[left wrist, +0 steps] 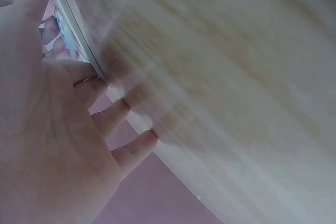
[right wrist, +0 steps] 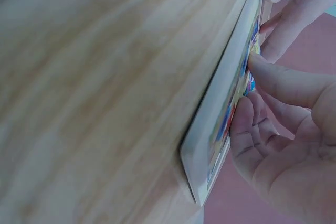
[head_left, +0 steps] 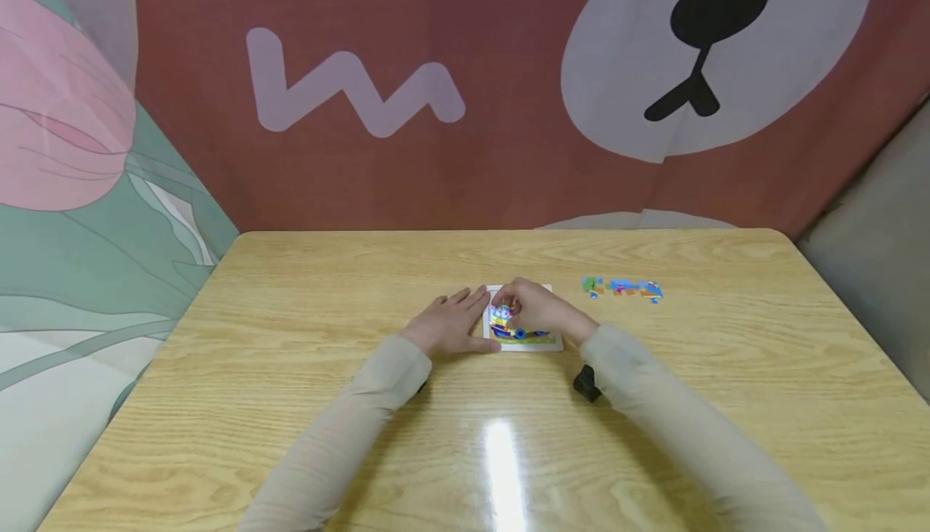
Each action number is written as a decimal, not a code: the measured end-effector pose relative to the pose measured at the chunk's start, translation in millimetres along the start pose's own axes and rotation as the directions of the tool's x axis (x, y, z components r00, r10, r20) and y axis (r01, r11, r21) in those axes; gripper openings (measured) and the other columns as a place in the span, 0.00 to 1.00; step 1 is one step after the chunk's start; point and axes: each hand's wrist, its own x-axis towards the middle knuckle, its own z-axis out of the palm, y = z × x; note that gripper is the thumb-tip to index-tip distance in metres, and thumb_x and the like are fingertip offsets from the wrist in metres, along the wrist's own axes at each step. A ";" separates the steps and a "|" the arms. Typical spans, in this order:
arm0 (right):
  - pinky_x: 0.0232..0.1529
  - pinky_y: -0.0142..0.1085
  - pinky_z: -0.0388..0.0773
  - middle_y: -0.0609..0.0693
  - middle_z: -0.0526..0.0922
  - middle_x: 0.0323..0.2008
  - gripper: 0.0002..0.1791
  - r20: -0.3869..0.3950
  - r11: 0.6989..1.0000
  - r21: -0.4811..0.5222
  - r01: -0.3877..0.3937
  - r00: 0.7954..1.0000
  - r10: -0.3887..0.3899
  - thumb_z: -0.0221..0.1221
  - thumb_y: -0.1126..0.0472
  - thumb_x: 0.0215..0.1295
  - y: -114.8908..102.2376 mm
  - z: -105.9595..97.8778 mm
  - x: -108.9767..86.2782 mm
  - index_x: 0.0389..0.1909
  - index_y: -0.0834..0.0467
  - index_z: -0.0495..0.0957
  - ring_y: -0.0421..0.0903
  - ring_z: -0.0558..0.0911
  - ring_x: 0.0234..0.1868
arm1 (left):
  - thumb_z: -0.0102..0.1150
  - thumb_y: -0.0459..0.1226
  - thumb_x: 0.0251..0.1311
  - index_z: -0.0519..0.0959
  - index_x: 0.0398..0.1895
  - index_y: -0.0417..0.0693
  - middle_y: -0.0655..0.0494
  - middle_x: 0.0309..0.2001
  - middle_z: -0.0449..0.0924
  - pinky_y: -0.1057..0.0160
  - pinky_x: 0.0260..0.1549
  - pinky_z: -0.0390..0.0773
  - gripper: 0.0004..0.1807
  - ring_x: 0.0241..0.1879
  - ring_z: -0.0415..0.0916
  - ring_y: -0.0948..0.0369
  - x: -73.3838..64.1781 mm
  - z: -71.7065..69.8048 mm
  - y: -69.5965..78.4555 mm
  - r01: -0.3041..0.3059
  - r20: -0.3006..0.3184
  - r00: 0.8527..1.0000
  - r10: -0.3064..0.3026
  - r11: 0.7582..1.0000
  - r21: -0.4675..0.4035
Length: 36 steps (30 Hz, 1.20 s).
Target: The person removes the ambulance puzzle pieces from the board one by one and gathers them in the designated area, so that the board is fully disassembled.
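A small jigsaw puzzle board [head_left: 558, 346] with a white border lies on the table, its picture of bright blue and yellow shapes partly filled in. My left hand [head_left: 454, 326] rests at the board's left side, fingers spread, with the thumb along the near left corner. In the left wrist view its fingertips [left wrist: 149, 135] touch the tabletop and the thumb lies at the board's edge. Above the picture, my right hand [head_left: 536, 306] bends its thumb and fingers around a colourful puzzle piece [right wrist: 251, 84], low over the board. The hand covers much of the picture's upper part.
Several loose puzzle pieces [head_left: 622, 286] in blue, green and orange lie to the right of the board. The wooden table [head_left: 291, 298] ends at the back against a reddish-brown cloth [head_left: 465, 177] with a cartoon print. A dark wrist device [head_left: 587, 383] sits under the right sleeve.
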 end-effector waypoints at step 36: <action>0.35 0.33 0.75 0.56 0.80 0.40 0.11 -0.034 0.994 0.106 -0.021 0.999 0.024 0.55 0.70 0.65 -1.8 -4.9 -6.1 0.45 0.57 0.79 0.47 0.77 0.39 | 0.42 0.68 0.60 0.41 0.77 0.55 0.61 0.78 0.36 0.46 0.74 0.48 0.50 0.77 0.39 0.55 1.9 2.1 0.8 0.008 -0.008 1.000 -0.008 1.000 0.016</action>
